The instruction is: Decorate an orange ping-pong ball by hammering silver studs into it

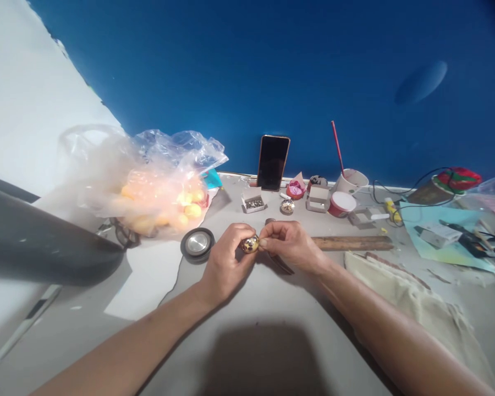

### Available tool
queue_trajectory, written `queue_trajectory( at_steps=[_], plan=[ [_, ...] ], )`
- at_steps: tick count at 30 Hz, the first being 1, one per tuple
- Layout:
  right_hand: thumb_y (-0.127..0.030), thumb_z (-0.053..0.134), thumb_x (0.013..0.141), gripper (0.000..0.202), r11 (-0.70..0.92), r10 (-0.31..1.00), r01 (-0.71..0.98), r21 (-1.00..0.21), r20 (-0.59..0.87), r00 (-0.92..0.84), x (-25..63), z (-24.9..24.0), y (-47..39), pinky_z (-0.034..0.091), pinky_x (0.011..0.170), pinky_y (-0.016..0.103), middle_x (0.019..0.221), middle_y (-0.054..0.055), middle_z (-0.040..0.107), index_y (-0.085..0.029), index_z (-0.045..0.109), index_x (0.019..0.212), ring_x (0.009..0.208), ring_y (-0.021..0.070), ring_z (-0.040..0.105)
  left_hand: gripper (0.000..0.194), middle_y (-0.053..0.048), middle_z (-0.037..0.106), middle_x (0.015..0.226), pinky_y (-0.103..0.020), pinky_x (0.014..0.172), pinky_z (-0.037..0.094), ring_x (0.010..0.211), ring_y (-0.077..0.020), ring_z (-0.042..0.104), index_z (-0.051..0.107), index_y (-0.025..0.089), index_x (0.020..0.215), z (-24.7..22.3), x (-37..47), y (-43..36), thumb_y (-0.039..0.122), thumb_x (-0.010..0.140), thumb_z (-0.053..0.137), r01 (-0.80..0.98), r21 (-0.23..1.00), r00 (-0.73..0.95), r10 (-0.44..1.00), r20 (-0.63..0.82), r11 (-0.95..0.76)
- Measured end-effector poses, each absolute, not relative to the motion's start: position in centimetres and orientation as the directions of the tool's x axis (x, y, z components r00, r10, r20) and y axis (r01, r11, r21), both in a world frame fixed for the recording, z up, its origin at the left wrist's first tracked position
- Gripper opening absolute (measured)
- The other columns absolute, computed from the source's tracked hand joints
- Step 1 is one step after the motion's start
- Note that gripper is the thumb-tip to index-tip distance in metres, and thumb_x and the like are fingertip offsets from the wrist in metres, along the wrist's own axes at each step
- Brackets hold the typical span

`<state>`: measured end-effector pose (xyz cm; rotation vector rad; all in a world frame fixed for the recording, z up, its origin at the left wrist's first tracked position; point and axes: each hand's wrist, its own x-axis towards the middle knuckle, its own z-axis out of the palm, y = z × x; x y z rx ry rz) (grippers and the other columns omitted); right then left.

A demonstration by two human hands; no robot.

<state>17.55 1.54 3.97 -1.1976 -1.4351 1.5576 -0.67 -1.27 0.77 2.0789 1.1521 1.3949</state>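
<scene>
A small round gold ball (250, 243) with shiny pieces on its surface is gripped by my left hand (230, 258), fingers and thumb curled around it. From the right, my right hand (287, 242) touches the ball with thumb and forefinger pinched together; whatever is between those fingertips is too small to make out. Partly hidden behind my right hand lies a hammer, its wooden handle (352, 243) reaching to the right and its dark curved head (281, 266) showing below the hand. Beyond my hands are a small open box of shiny bits (254, 204) and a similar studded ball (287, 206).
A plastic bag of yellow-orange balls (160, 192) and a round black-rimmed metal disc (197, 244) lie left. A phone (273, 162) leans on the blue wall. Right are a white cup (353, 180), a red tub (341, 204), a cloth (408, 297) and tools on paper.
</scene>
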Motion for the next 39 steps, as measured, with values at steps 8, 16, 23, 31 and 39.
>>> queue_trajectory(
  at_steps=[8, 16, 23, 31, 39],
  plan=[
    [-0.032, 0.077, 0.071, 0.016, -0.126, 0.919, 0.117, -0.985, -0.160, -0.360, 17.7, 4.4, 1.7, 0.039, 0.056, 0.025, 0.066, 0.000, 0.063, -0.017, 0.072, 0.074, 0.059, 0.0114, 0.052, 0.014, -0.006, 0.070, 0.102, -0.029, 0.080, 0.055, 0.092, -0.0183, 0.068, 0.062, 0.022, 0.103, 1.4, -0.8, -1.4, 0.016, 0.093, 0.067, 0.452, 0.629, 0.184, 0.756, 0.628, -0.633],
    [-0.033, 0.082, 0.073, 0.023, -0.189, 0.865, 0.080, -0.979, -0.204, -0.459, 18.5, 4.4, 1.8, 0.037, 0.054, 0.023, 0.059, -0.004, 0.060, -0.019, 0.065, 0.077, 0.055, 0.0101, 0.051, 0.026, -0.005, 0.068, 0.100, -0.028, 0.079, 0.056, 0.092, -0.0181, 0.068, 0.065, 0.021, 0.102, 0.3, -0.4, -1.3, 0.025, 0.083, 0.082, 0.183, 0.882, 0.134, 0.900, 0.415, -0.434],
    [-0.047, 0.085, 0.075, 0.035, -0.279, 0.836, -0.097, -0.955, -0.192, -0.513, 19.1, 4.0, 2.6, 0.045, 0.053, 0.024, 0.062, -0.001, 0.065, -0.018, 0.066, 0.079, 0.053, 0.0110, 0.056, 0.046, -0.004, 0.074, 0.091, -0.031, 0.071, 0.061, 0.079, -0.0194, 0.072, 0.063, 0.019, 0.107, 1.2, -0.3, -1.4, 0.030, 0.072, 0.091, -0.110, 0.994, 0.201, 0.979, 0.028, -0.006],
    [-0.047, 0.087, 0.074, 0.036, -0.265, 0.819, -0.046, -0.963, -0.200, -0.538, 19.4, 3.4, 3.1, 0.048, 0.052, 0.023, 0.063, -0.001, 0.066, -0.017, 0.068, 0.081, 0.052, 0.0105, 0.058, 0.040, -0.004, 0.073, 0.082, -0.026, 0.061, 0.055, 0.067, -0.0139, 0.066, 0.066, 0.017, 0.112, 1.8, -0.3, -1.3, 0.032, 0.080, 0.085, -0.211, 0.974, 0.222, 0.975, -0.032, 0.080],
    [-0.042, 0.081, 0.078, 0.029, -0.213, 0.817, 0.069, -0.975, -0.216, -0.534, 19.1, 3.4, 2.9, 0.050, 0.052, 0.023, 0.066, -0.001, 0.068, -0.017, 0.066, 0.083, 0.054, 0.0107, 0.060, 0.036, -0.005, 0.075, 0.076, -0.026, 0.055, 0.049, 0.062, -0.0155, 0.065, 0.076, 0.016, 0.111, 0.9, -0.7, -1.1, 0.033, 0.080, 0.081, -0.238, 0.954, 0.183, 0.973, -0.139, 0.182]
  ],
)
